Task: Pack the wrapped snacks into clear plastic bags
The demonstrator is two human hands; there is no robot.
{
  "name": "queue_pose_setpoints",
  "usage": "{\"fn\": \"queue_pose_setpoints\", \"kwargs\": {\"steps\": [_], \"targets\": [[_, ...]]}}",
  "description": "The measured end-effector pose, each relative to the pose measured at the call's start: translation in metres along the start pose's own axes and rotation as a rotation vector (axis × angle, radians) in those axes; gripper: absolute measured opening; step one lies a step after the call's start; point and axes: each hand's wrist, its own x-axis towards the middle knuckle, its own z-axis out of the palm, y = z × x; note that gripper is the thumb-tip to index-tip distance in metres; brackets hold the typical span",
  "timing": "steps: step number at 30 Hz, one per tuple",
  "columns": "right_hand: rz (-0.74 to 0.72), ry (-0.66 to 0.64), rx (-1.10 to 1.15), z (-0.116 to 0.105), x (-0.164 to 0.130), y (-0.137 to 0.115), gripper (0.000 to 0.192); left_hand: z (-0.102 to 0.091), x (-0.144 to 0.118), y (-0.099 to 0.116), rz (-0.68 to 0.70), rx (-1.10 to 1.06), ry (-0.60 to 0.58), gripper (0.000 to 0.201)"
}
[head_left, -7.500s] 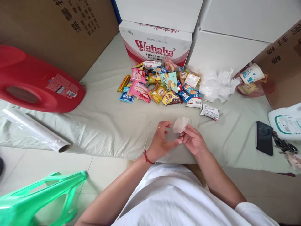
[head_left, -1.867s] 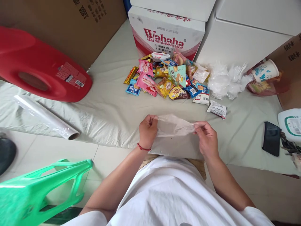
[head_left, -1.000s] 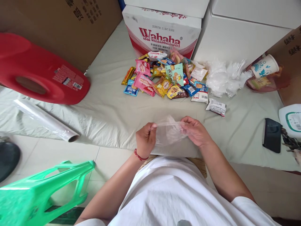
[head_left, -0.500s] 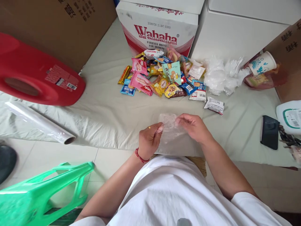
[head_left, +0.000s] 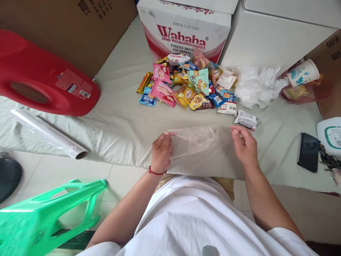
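My left hand (head_left: 162, 151) is closed in a pinch on one end of a clear plastic bag (head_left: 193, 142). The bag stretches out sideways to the right, thin and wrinkled, above the cloth. To the right of its far end, and apart from it, is my right hand (head_left: 243, 142), thumb and fingers drawn together with nothing visible between them. A small white snack packet (head_left: 246, 120) lies just beyond that hand. Farther back, a heap of colourful wrapped snacks (head_left: 183, 92) rests against a Wahaba-style printed carton (head_left: 183, 32).
Crumpled clear plastic bags (head_left: 250, 89) and a paper cup (head_left: 303, 73) lie back right. A dark phone (head_left: 308, 153) is near a white bottle (head_left: 330, 137). At left are a red jug (head_left: 48, 74), a plastic film roll (head_left: 50, 135) and a green stool (head_left: 53, 209).
My right hand has let go of the bag and moved right. My left hand has shifted slightly left, and the bag, bunched before, is now stretched out lengthwise.
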Motion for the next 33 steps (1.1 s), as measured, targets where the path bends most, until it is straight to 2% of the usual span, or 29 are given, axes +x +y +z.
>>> {"fn": "queue_pose_setpoints", "kwargs": {"steps": [3, 5, 8, 11, 12, 14, 16, 18, 21, 23, 26, 28, 30, 32, 33], "targets": [[-0.121, -0.158, -0.023, 0.021, -0.005, -0.017, 0.048, 0.007, -0.003, 0.001, 0.028, 0.024, -0.046, 0.053], [-0.135, -0.243, -0.032, 0.034, -0.003, -0.023, 0.034, 0.007, -0.004, 0.004, 0.044, 0.068, -0.068, 0.052], [-0.104, -0.274, 0.112, 0.035, 0.008, -0.027, 0.022, -0.003, -0.003, 0.012, 0.114, 0.306, -0.196, 0.046], [0.104, -0.337, 0.386, 0.011, 0.023, -0.036, 0.024, -0.019, 0.002, 0.022, 0.142, 0.662, -0.33, 0.052], [0.208, -0.387, 0.467, 0.001, 0.027, -0.041, 0.027, -0.024, 0.004, 0.025, 0.141, 0.754, -0.328, 0.046], [0.388, -0.49, 0.589, -0.018, 0.032, -0.05, 0.03, -0.033, 0.01, 0.031, 0.167, 0.85, -0.243, 0.027], [0.493, -0.546, 0.701, -0.032, 0.033, -0.056, 0.029, -0.038, 0.015, 0.035, 0.201, 0.791, -0.138, 0.018], [0.561, -0.579, 0.821, -0.038, 0.03, -0.056, 0.029, -0.038, 0.019, 0.037, 0.156, 0.562, -0.064, 0.016], [0.656, -0.625, 0.907, -0.04, 0.026, -0.049, 0.032, -0.034, 0.018, 0.04, -0.099, 0.104, -0.041, 0.027], [0.7, -0.632, 0.889, -0.04, 0.028, -0.04, 0.034, -0.032, 0.015, 0.043, -0.23, -0.081, -0.055, 0.031], [0.701, -0.584, 0.81, -0.038, 0.042, -0.024, 0.037, -0.033, 0.013, 0.046, -0.284, -0.116, -0.132, 0.032], [0.629, -0.473, 0.694, -0.034, 0.056, -0.011, 0.038, -0.034, 0.015, 0.047, -0.31, -0.036, -0.172, 0.033], [0.489, -0.265, 0.502, -0.03, 0.066, 0.001, 0.038, -0.034, 0.02, 0.044, -0.338, 0.057, -0.129, 0.031], [0.341, -0.051, 0.315, -0.024, 0.065, 0.009, 0.039, -0.03, 0.024, 0.037, -0.347, 0.099, -0.028, 0.025], [0.311, 0.005, 0.268, -0.021, 0.06, 0.01, 0.042, -0.026, 0.026, 0.032, -0.339, 0.103, 0.02, 0.022]]}}
